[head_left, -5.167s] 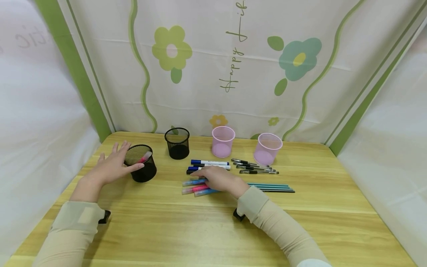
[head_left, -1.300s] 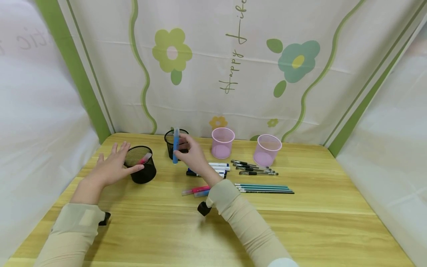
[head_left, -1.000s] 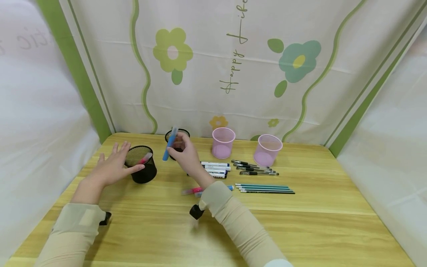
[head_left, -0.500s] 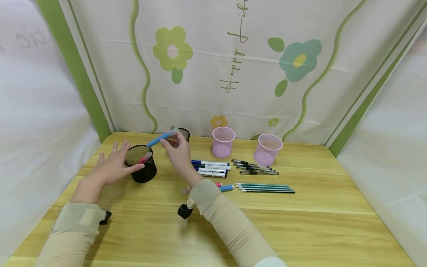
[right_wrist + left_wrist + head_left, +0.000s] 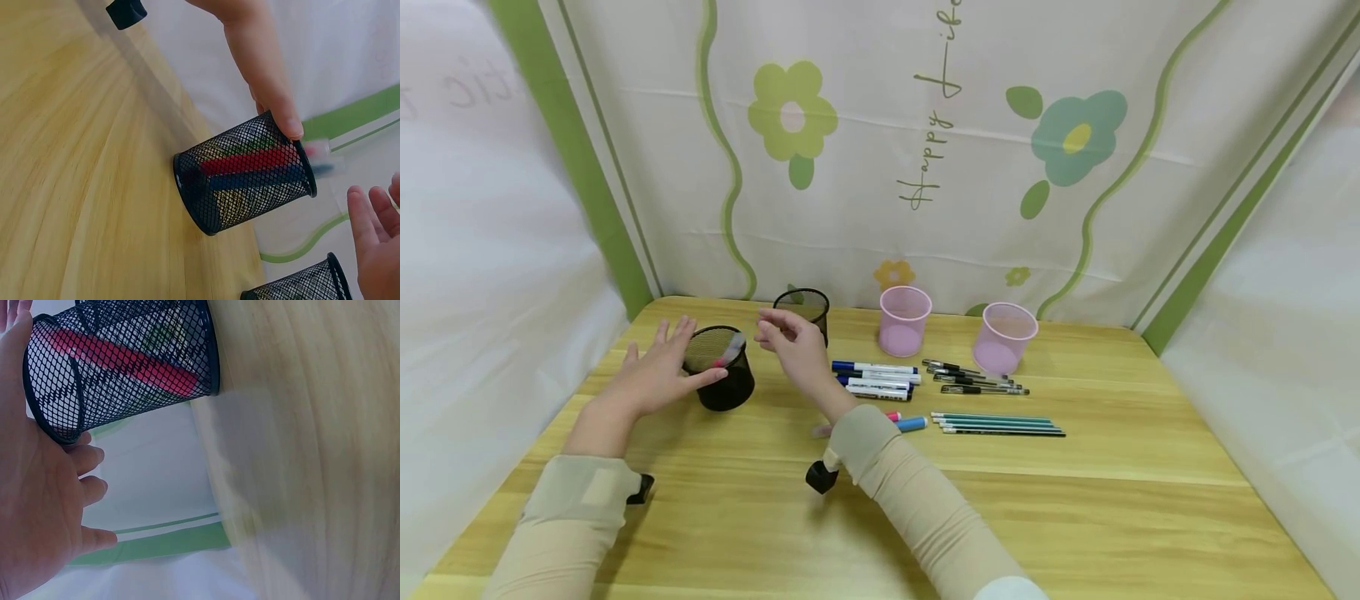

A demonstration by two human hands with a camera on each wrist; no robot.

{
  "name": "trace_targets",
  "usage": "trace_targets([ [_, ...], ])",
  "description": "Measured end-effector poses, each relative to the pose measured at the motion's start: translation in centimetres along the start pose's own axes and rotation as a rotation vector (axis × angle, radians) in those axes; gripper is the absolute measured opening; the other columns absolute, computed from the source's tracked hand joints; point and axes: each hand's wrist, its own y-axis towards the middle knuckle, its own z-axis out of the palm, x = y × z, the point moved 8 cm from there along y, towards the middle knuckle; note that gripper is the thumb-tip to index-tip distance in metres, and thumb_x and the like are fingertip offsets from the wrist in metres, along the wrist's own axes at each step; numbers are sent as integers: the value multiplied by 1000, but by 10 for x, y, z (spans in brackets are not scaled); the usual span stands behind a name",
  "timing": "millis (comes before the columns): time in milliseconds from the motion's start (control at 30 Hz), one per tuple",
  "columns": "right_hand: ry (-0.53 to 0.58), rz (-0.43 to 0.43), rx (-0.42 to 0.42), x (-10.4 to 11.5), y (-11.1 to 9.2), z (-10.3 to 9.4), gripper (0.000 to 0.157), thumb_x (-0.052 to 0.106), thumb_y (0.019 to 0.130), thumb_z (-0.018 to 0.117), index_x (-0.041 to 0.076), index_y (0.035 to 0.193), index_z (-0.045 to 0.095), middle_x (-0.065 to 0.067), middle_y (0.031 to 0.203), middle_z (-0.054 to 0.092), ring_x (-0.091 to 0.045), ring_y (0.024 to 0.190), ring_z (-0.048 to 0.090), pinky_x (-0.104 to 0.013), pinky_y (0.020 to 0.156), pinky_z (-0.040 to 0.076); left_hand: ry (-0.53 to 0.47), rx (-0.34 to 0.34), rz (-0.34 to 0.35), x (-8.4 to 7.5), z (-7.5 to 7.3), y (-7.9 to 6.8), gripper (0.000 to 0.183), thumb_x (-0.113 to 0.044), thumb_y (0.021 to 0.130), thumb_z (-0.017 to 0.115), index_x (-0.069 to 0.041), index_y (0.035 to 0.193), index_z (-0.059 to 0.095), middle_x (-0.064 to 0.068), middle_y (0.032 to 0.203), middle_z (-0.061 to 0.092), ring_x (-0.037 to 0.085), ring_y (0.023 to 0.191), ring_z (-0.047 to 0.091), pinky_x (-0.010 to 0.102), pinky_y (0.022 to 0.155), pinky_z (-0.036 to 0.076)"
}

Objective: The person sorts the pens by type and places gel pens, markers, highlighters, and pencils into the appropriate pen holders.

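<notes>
A black mesh pen cup (image 5: 727, 392) stands at the table's left. My left hand (image 5: 643, 381) rests on its rim, fingers spread and fairly straight, thumb along the near side. Inside lean a pink marker (image 5: 247, 162) and a blue marker (image 5: 256, 179), clear caps sticking out in the right wrist view. To the right of that cup my right hand (image 5: 801, 354) hovers with loosely bent fingers, holding nothing. It partly hides a second black mesh cup (image 5: 811, 306). On the table, a pink marker (image 5: 892, 416) and a blue marker (image 5: 912, 424) lie partly behind my right sleeve.
Two pink cups, one left (image 5: 901, 335) and one right (image 5: 997, 354), stand at the back. Before them lie several whiteboard markers (image 5: 880, 379), black gel pens (image 5: 973, 379) and teal pencils (image 5: 996, 423). A printed curtain (image 5: 865, 167) closes the back.
My right hand took a blue marker from the table, carried it left and let it go into the left black cup beside the pink one. My left hand stayed at the cup.
</notes>
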Motion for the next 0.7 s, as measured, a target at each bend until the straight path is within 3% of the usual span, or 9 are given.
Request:
trace_targets([
  [200, -56, -2, 14, 1, 0, -3, 26, 13, 104, 62, 2, 127, 70, -4, 112, 72, -10, 92, 68, -25, 84, 58, -4, -5, 5, 0, 0, 0, 114, -70, 96, 54, 1, 162, -4, 28, 167, -6, 50, 150, -15, 81, 105, -9],
  [367, -68, -28, 36, 7, 0, -6, 26, 10, 105, 61, 0, 127, 69, -12, 116, 71, -9, 92, 68, -26, 83, 58, -7, -7, 7, 0, 0, -1, 114, -70, 95, 54, 2, 162, -2, 28, 167, -6, 50, 150, -15, 80, 105, -10],
  [700, -68, -71, 117, 19, -3, -10, 29, 10, 106, 57, 1, 132, 66, -15, 125, 69, -16, 100, 69, -46, 94, 56, -4, -20, 10, 1, 0, 1, 114, -71, 94, 55, 2, 163, 0, 29, 167, -3, 51, 150, -12, 81, 106, -10],
])
